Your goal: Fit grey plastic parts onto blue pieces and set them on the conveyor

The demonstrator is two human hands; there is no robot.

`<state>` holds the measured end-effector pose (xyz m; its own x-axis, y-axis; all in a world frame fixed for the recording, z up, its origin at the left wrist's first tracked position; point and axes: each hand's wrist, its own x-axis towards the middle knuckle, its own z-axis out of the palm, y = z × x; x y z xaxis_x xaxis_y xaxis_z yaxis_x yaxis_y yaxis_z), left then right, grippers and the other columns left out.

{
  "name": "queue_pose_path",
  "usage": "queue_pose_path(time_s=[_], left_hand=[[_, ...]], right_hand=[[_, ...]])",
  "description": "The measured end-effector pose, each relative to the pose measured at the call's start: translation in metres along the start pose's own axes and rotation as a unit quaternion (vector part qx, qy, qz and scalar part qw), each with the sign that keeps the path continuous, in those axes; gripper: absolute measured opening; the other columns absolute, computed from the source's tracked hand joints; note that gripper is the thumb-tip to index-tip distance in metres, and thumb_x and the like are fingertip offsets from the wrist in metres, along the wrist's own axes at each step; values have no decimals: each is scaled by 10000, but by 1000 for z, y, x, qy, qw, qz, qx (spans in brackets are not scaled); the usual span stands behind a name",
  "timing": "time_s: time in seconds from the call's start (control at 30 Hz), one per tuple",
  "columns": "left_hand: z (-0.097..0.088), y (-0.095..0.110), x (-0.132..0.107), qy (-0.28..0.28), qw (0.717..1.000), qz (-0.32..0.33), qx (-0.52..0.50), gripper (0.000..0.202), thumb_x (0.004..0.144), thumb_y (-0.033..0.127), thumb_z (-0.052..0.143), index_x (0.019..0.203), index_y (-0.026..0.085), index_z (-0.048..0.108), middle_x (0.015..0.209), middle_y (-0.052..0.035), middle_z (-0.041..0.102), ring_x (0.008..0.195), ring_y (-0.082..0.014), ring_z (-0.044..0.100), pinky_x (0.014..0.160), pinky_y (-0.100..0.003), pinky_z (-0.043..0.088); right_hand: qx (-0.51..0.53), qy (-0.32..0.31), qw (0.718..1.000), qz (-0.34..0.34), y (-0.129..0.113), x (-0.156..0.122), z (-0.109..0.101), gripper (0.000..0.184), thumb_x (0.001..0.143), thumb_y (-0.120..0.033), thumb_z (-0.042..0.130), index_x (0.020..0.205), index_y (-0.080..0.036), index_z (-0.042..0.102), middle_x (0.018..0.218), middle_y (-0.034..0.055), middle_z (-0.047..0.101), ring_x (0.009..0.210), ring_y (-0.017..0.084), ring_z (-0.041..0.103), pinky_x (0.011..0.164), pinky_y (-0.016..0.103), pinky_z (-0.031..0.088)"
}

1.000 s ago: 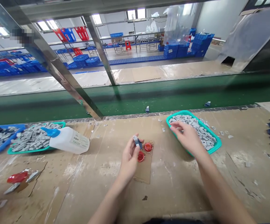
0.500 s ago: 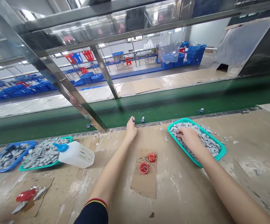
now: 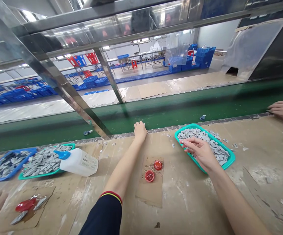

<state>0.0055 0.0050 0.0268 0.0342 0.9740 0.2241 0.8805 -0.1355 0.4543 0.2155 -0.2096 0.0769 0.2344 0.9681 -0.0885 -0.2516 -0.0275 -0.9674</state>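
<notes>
Right hand [image 3: 201, 153] is held over grey pieces [image 3: 205, 138], fingers apart, in a teal tray [image 3: 229, 164], its long axis diagonal; pieces lie jumbled, no one direction. Left hand [image 3: 140, 130] is curled at the far edge of the cardboard-covered surface [image 3: 180, 209], contents not told, beside a green conveyor belt [image 3: 156, 119].

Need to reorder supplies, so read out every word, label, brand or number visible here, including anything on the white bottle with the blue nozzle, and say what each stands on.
Nothing can be read for certain.
The label on the white plastic bottle: printed lines, too small and blurred to read.
No other readable text shows.
</notes>
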Motion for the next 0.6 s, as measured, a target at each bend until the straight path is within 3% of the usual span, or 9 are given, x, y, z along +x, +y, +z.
queue_pose_path(time_s=[0.17,0.27,0.37,0.47,0.6], left_hand=[[-16,1,-3,-22,998,9,-57,320,856,303,548,1133,145,544,1183,-98,546,1038,-232,547,871,-460,450],[-34,4,-20,-33,991,24,-127,245,839,235,556,1059,131,580,1124,-110,578,1022,-228,560,886,-418,445],[-58,7,-53,-45,974,40,-217,223,825,225,552,1032,147,577,1072,-104,617,991,-204,592,849,-319,475],[-86,8,-99,-48,951,44,-301,236,836,285,539,1051,188,527,1079,-77,637,994,-178,612,838,-286,494],[-113,-1,-160,-21,869,-49,-491,256,714,267,696,918,184,566,942,-66,676,930,-205,649,843,-327,502]], right_hand=[[138,-11,990,4,14,-10,12,294,705,-489,693,714,-202,627,769,3,562,699,111,533,584,204,451],[99,-27,994,25,28,-16,22,314,681,-499,707,711,-195,636,735,-1,552,667,110,520,602,221,456],[42,-70,995,52,42,-25,37,354,665,-527,702,723,-185,630,738,15,585,703,145,556,604,251,485],[-20,-103,992,72,52,-30,49,396,661,-566,677,717,-179,613,662,17,598,633,158,563,485,240,464],[-64,-91,990,83,59,-32,57,378,649,-523,705,721,-154,664,627,42,646,564,152,564,516,260,463]])
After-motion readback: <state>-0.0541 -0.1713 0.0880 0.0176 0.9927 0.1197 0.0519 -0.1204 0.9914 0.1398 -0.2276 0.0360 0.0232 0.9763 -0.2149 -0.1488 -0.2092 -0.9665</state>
